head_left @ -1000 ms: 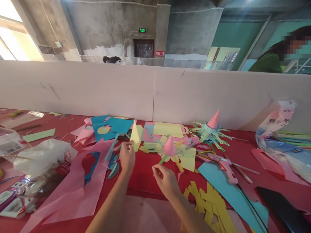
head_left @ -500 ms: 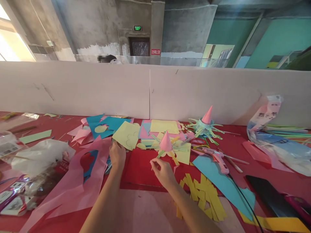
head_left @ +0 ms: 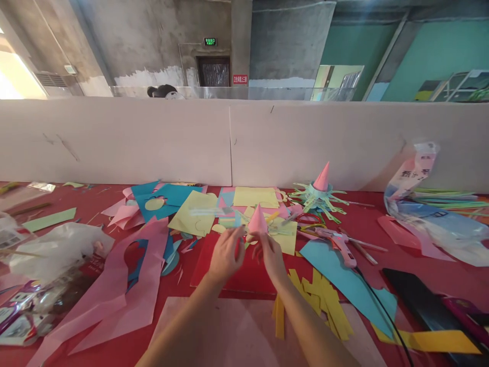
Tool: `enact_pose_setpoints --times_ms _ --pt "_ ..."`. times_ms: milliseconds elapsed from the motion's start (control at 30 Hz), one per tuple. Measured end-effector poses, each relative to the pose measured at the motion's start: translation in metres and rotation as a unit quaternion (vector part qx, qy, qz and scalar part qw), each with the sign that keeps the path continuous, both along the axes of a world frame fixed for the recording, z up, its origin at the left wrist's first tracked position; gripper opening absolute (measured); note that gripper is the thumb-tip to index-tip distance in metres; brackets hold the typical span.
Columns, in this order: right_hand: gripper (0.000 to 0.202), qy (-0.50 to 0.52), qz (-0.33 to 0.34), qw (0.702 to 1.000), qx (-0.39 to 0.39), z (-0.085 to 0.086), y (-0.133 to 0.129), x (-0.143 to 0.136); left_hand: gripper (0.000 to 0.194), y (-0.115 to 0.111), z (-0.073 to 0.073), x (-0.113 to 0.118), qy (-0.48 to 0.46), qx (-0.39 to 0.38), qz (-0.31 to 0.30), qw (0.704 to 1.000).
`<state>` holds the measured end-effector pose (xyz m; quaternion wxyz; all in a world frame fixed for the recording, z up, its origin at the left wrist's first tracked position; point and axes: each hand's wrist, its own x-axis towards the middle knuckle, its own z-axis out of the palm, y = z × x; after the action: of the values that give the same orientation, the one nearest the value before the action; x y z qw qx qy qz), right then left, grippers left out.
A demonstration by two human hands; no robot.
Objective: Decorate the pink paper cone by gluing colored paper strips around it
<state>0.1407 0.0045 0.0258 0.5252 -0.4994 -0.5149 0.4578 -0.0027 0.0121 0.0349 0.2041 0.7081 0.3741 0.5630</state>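
A small pink paper cone with pale and yellow strips around its base stands over the red sheet's back edge. Just left of the cone, my left hand has its fingers curled, with a blurred pale strip near the fingertips; whether it is held I cannot tell. My right hand is at the front of the cone's base, fingers bent down; what they hold is hidden. A yellow sheet lies left of the cone.
A second pink cone on green strips stands behind right. Rightward lie a pink glue gun, blue paper, yellow strips and a black phone-like slab. Pink paper and plastic bags lie left.
My left hand has left the yellow sheet and moved right, beside the cone. The yellow sheet now lies lower. My right hand has moved slightly up and right, closer to the cone.
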Motion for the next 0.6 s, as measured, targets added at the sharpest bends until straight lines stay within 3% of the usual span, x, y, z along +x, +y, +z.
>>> enact_pose_setpoints --times_ms 100,200,433,600 --pt "0.077 0.086 0.1 0.988 -0.083 0.005 0.005 0.009 0.033 -0.016 -0.004 0.014 0.0 0.016 -0.12 0.993" --pt "0.075 0.132 0.15 0.974 -0.105 0.011 0.004 0.014 0.045 -0.027 -0.004 0.018 0.07 0.094 -0.152 0.981" --pt "0.041 0.251 0.06 0.966 0.001 0.021 -0.001 0.032 0.044 -0.027 -0.006 0.014 0.086 0.137 -0.066 0.985" --pt "0.032 0.307 0.0 0.949 0.075 0.023 0.008 0.058 0.035 -0.01 -0.008 -0.001 0.102 0.095 0.008 0.99"
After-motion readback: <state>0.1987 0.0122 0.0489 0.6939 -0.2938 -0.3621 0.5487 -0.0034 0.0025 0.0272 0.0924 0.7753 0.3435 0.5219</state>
